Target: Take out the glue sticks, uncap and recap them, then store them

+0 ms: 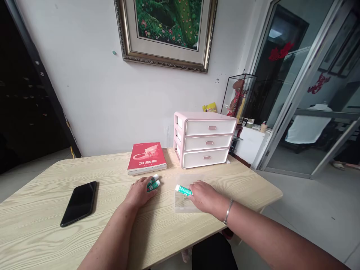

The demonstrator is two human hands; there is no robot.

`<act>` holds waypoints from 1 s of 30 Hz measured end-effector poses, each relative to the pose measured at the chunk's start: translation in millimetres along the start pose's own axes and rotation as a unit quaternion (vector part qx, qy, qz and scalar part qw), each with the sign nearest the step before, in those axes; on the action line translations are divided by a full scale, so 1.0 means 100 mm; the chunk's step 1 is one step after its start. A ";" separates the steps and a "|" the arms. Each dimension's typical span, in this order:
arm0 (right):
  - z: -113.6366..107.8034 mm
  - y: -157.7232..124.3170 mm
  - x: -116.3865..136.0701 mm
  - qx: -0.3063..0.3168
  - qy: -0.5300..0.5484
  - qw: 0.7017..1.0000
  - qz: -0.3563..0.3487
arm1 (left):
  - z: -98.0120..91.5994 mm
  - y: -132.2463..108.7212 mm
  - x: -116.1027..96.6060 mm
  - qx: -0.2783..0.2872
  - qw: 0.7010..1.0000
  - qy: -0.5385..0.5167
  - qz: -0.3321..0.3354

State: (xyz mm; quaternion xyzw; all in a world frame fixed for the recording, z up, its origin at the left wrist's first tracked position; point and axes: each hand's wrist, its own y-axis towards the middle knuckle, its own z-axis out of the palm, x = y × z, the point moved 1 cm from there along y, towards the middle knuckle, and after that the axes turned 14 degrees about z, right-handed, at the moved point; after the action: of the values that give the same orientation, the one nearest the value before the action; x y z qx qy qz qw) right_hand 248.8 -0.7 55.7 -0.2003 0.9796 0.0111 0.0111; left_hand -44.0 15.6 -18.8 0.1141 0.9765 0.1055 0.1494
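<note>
My left hand [140, 193] rests on the wooden table [42, 225] with its fingers over two small green-and-white tubes [153, 183] lying side by side. My right hand [204, 196], with a metal bracelet on its wrist, holds a third green-and-white tube [183, 190] just above a shallow clear plastic box [182, 203]. A red book [146, 158] lies just beyond my left hand.
A pink three-drawer organizer [206, 139] stands at the back of the table, drawers closed. A black phone [79, 202] lies face up to the left. A framed picture [167, 32] hangs on the wall; glass doors [309, 93] are at the right.
</note>
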 end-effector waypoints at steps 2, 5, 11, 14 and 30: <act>-0.07 -0.10 0.05 -0.052 0.034 0.998 -0.026 | 0.00 -0.01 0.03 -0.011 0.998 -0.058 -0.007; -0.15 -0.22 0.25 -0.128 0.068 0.985 -0.096 | -0.06 -0.02 0.07 -0.037 0.978 -0.201 -0.036; -0.02 0.01 0.95 -0.194 -0.015 0.957 -0.216 | -0.30 -0.15 0.05 -0.049 0.929 -0.364 -0.052; 0.14 0.25 1.17 -0.165 -0.057 0.960 -0.218 | -0.36 -0.20 -0.01 -0.037 0.913 -0.403 -0.041; 0.76 0.01 0.14 -0.153 0.031 0.988 -0.001 | -0.15 -0.16 -0.09 0.051 0.991 -0.109 0.052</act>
State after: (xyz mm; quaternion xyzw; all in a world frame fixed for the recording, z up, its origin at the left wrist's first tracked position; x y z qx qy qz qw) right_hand 236.3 -3.1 -20.5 -0.2011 0.9659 0.1549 -0.0501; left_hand -43.8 -4.1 -6.3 0.1832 0.9512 0.0499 0.2433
